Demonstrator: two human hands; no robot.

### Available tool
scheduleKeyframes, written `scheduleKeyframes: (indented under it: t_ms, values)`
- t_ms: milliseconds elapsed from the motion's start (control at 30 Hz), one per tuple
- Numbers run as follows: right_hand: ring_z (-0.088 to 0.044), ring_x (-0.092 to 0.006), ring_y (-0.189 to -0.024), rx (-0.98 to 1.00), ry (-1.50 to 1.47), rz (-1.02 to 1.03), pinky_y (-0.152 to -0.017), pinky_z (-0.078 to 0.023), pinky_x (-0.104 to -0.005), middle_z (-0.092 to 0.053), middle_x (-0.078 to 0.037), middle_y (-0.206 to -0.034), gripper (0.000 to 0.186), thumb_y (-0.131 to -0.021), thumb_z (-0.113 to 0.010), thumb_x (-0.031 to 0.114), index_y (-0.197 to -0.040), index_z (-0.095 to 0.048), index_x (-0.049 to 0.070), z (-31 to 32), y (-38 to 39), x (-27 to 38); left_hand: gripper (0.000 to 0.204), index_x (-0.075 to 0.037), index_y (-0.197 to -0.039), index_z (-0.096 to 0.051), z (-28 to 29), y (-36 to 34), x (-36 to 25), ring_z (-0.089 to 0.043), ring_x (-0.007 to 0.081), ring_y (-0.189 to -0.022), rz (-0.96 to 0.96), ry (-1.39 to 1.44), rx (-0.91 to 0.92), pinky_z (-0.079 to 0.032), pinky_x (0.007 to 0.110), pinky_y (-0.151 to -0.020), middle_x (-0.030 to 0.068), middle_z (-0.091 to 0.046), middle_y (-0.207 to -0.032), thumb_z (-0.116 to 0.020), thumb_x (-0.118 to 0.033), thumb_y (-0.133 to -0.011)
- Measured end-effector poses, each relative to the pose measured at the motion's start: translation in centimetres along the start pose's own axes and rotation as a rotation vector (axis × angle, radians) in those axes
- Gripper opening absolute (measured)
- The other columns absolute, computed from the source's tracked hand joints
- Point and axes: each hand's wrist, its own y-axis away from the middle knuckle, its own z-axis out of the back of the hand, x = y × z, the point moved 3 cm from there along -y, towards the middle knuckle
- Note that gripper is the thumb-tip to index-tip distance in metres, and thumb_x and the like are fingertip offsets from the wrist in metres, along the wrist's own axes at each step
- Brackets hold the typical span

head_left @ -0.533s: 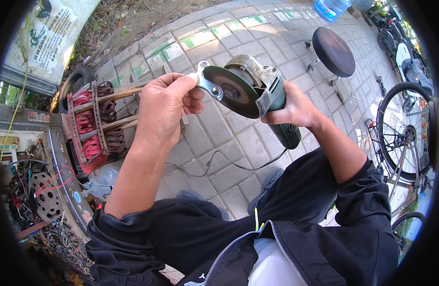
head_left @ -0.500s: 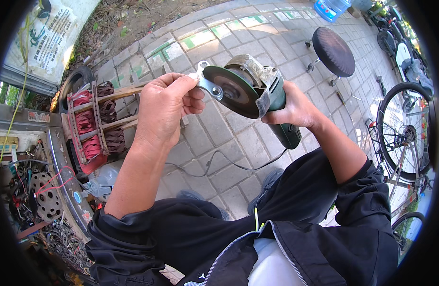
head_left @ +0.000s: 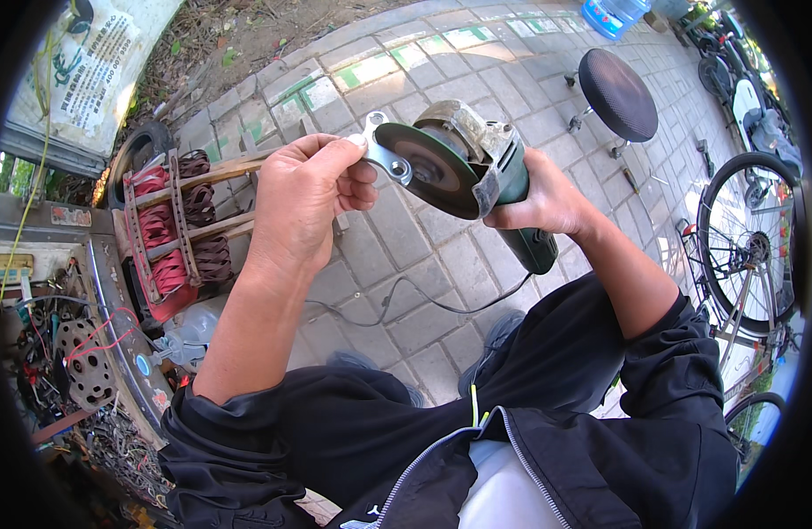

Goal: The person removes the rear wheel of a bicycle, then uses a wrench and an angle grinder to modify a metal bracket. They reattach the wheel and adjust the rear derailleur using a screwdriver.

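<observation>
My left hand [head_left: 311,181] pinches a silver metal bracket [head_left: 376,137] with rounded, holed ends between thumb and finger, the other fingers curled. The bracket lies at the left face of the dark cutting disc [head_left: 444,185]; whether they touch, I cannot tell. My right hand [head_left: 547,198] grips the dark green angle grinder [head_left: 536,249], which has a worn metal guard [head_left: 491,137] over the disc. Its black cord [head_left: 386,304] runs across the paving below.
A wooden rack with red and brown strips [head_left: 163,247], a tyre [head_left: 141,141] and a bin of jumbled parts [head_left: 75,388] lie left. A round stool [head_left: 619,94] stands upper right, a water jug [head_left: 613,16] behind it. Bicycle wheels [head_left: 749,176] and scooters [head_left: 732,79] line the right side.
</observation>
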Motion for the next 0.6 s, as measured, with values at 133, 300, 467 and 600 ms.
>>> scheduleKeyframes:
  t_ms: [133,300,467,600]
  values:
    - [-0.061,-0.0168,-0.093,0.038,-0.009,-0.029,-0.086,-0.049,-0.0313,-0.067,-0.008,-0.101,0.060,-0.063,-0.082,0.024,-0.115,-0.062,-0.001,0.3,0.3,0.0,0.009,-0.003,-0.090,-0.067,0.6,-0.2,-0.3,-0.063,0.0161,-0.061,-0.020,0.021,-0.006,-0.052,0.029,-0.060,0.0069,-0.067,-0.074,-0.064,-0.011,-0.092]
    - [-0.061,-0.0151,-0.094,-0.007,-0.140,0.044,-0.086,-0.049,-0.0316,-0.068,-0.007,-0.102,0.057,-0.065,-0.082,0.020,-0.115,-0.064,-0.001,0.5,1.0,1.4,0.011,-0.003,-0.097,-0.066,1.9,-0.9,0.0,-0.064,0.0159,-0.071,-0.141,0.087,-0.016,-0.054,0.032,-0.069,0.0080,-0.069,-0.084,-0.060,-0.013,-0.097]
    - [-0.059,-0.0124,-0.087,-0.109,-0.164,0.012,-0.081,-0.049,-0.0305,-0.066,-0.005,-0.097,0.051,-0.066,-0.081,0.020,-0.110,-0.065,0.000,1.2,1.4,1.1,0.013,-0.006,-0.102,-0.066,2.5,-1.2,0.4,-0.065,0.0160,-0.083,-0.229,0.297,0.179,-0.054,0.033,-0.080,0.0064,-0.070,-0.095,-0.056,-0.014,-0.101]
    - [-0.058,-0.0124,-0.080,-0.166,-0.215,-0.123,-0.075,-0.049,-0.0309,-0.064,-0.005,-0.092,0.050,-0.065,-0.082,0.022,-0.106,-0.064,-0.001,2.0,1.7,0.0,0.015,-0.009,-0.107,-0.067,1.6,-1.0,0.3,-0.064,0.0158,-0.088,-0.249,0.384,0.302,-0.054,0.035,-0.083,0.0046,-0.070,-0.098,-0.054,-0.013,-0.102]
